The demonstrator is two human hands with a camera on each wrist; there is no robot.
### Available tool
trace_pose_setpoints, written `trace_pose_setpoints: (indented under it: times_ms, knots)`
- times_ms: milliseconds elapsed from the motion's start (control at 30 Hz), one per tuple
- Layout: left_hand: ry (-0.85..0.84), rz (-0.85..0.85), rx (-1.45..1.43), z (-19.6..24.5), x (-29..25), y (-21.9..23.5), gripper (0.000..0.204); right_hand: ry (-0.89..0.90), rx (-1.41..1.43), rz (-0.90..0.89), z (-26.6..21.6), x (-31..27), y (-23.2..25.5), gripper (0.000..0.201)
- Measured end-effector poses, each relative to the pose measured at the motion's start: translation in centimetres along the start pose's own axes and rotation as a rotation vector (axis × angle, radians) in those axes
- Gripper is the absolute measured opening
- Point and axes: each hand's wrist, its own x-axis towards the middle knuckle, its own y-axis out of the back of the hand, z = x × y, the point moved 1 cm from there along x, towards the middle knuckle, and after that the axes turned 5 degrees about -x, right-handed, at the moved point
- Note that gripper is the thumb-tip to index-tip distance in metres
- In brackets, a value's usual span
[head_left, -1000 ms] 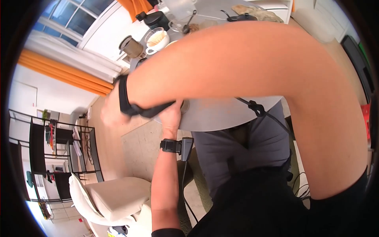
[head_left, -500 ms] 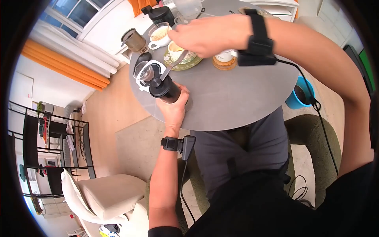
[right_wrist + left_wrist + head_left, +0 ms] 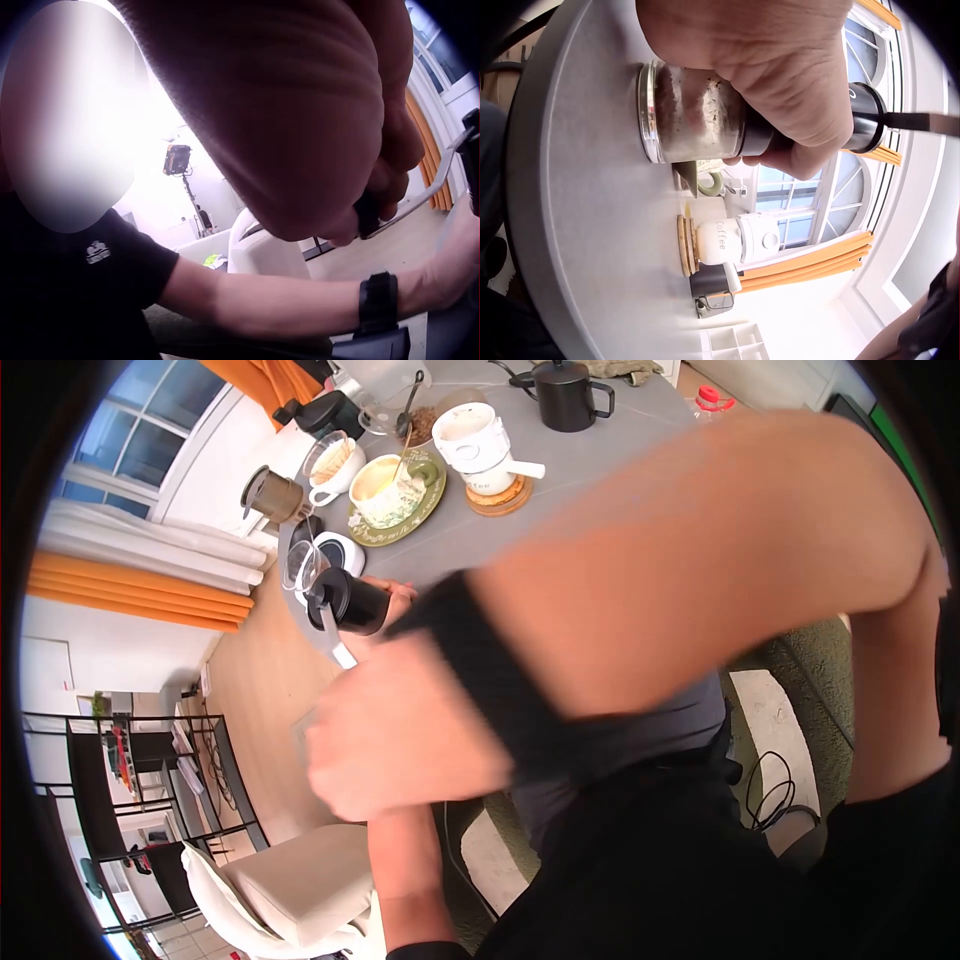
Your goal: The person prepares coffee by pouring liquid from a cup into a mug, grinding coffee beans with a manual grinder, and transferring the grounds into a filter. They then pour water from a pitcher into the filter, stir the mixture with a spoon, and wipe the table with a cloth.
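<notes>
A manual coffee grinder (image 3: pixel 355 603) stands at the near left edge of the grey table, its black body upright. My left hand (image 3: pixel 780 82) grips that body; in the left wrist view the fingers wrap round it above a glass jar (image 3: pixel 697 112) with brown grounds on its inside. From the grinder's top a metal crank handle (image 3: pixel 442 176) reaches toward me. My right hand (image 3: pixel 400 730) curls round the black knob (image 3: pixel 367 216) at the crank's end, seen in the right wrist view. In the head view the right hand and forearm cover the knob and much of the left arm.
Beside the grinder is a white scale (image 3: pixel 345 550) with a clear glass cup (image 3: pixel 302 565). Behind it stand a cup on a green plate (image 3: pixel 435 485), a white coffee dripper (image 3: pixel 470 435) on a wooden coaster (image 3: pixel 500 500), and a black kettle (image 3: pixel 568 400).
My right hand has swung round with the crank, from the table's far side back to the near left side. The left hand keeps its grip on the grinder. The head view has shifted.
</notes>
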Motion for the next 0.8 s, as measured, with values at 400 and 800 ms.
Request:
trace_pose_setpoints:
  times_ms: [400, 800]
  knots:
    - [-0.101, -0.102, -0.128, 3.9, 0.4, -2.5, 0.006, -0.009, -0.319, -0.468, 15.4, 13.7, -6.0, 0.027]
    - [-0.1, -0.12, -0.096, 3.9, 0.6, -2.4, 0.008, -0.348, -0.373, -0.534, 20.8, 1.8, -0.8, 0.026]
